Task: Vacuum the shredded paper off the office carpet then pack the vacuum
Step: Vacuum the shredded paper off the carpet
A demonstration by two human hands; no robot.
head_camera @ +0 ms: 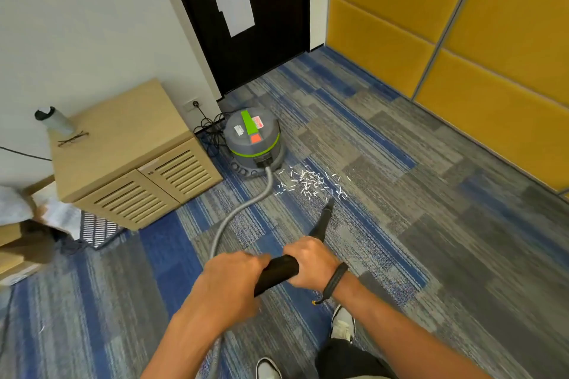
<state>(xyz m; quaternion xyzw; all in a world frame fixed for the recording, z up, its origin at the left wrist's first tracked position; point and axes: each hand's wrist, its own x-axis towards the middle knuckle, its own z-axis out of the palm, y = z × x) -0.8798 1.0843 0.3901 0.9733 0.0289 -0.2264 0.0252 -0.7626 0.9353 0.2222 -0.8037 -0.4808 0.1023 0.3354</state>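
Observation:
White shredded paper lies scattered on the blue and grey carpet, just right of a grey and green canister vacuum. A grey hose curves from the vacuum toward me. Both hands grip the black wand: my left hand holds its near end, my right hand grips further forward. The wand's narrow black nozzle points down at the near edge of the paper, its tip close to the carpet.
A wooden cabinet with louvred doors stands at the left, bearing a bottle and glasses. Black cables run to a wall socket behind the vacuum. A dark door, yellow wall panels, and boxes at far left surround the floor.

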